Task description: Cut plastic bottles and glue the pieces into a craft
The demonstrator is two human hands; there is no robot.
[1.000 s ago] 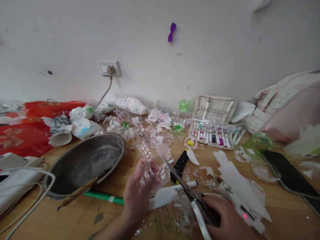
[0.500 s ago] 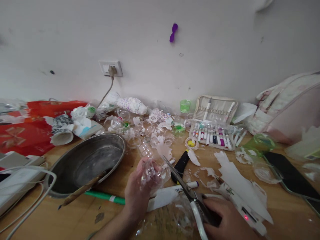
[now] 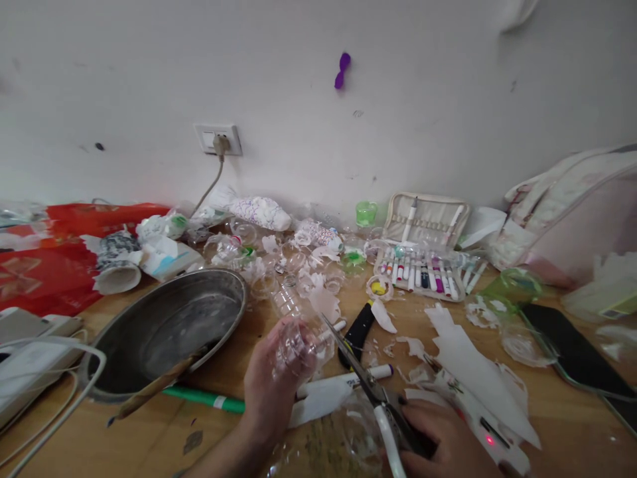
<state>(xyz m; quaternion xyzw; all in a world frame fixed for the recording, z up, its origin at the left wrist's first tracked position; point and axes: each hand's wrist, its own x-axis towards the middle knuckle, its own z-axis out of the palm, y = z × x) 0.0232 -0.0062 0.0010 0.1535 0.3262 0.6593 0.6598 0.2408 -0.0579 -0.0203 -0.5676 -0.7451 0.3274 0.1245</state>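
Observation:
My left hand [image 3: 271,385] is closed around a clear plastic bottle piece [image 3: 294,350] at the lower centre. In my right hand [image 3: 442,431] are scissors [image 3: 371,388] with one dark handle and one white one. Their blades point up and left, close to the right side of the plastic piece; whether they touch it I cannot tell. Below the blades lie a white marker [image 3: 343,380] with a purple end and a torn white sheet [image 3: 318,403]. A black and yellow cutter [image 3: 357,335] rests just beyond the scissors.
At left is a metal pan [image 3: 169,332] with a brush [image 3: 154,388] across its rim. Plastic scraps and a marker case [image 3: 423,265] lie farther back. A phone [image 3: 580,352] and a backpack [image 3: 582,212] are at right, a white power strip [image 3: 34,358] at far left.
The view has shifted slightly, so the table items appear a little farther left. Both hands keep nearly the same pose, still holding the plastic piece and the scissors.

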